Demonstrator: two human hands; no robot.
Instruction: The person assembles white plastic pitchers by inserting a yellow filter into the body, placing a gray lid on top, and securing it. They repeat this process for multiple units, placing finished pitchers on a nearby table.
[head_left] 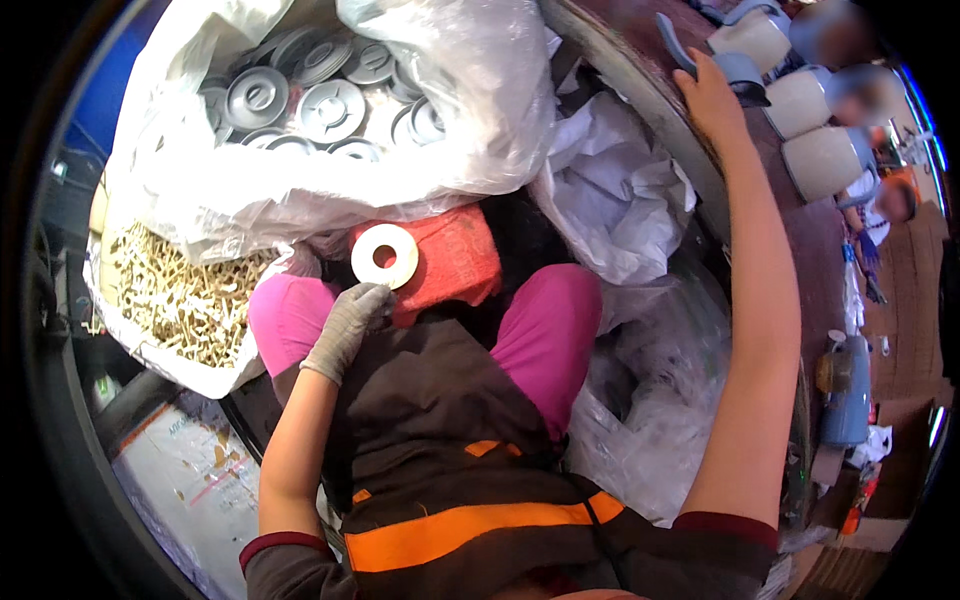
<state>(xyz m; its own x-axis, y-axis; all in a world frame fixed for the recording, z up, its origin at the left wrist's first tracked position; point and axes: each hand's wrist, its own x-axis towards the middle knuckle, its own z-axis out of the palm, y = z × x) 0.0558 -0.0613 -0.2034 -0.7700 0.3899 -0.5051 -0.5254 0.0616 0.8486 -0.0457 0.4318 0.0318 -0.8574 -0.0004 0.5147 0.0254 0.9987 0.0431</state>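
Pinches a cream ring (408, 256) by its lower edge in the gloved left grip (358, 320), over a red cloth (458, 262) between the knees. Holds the bare right grip (710, 100) far out at the tabletop (788, 225), against a grey-blue curved piece (741, 70); cannot tell if grasping it or merely touching. Has a row of pale containers (798, 104) with grey-blue tops just beside that piece. Faces a white plastic bag (335, 185) beyond the red cloth, open on round grey discs (331, 112). Has a white sack (213, 380) of small cream pieces (190, 292) near the left knee, and crumpled clear plastic (655, 370) to the right.
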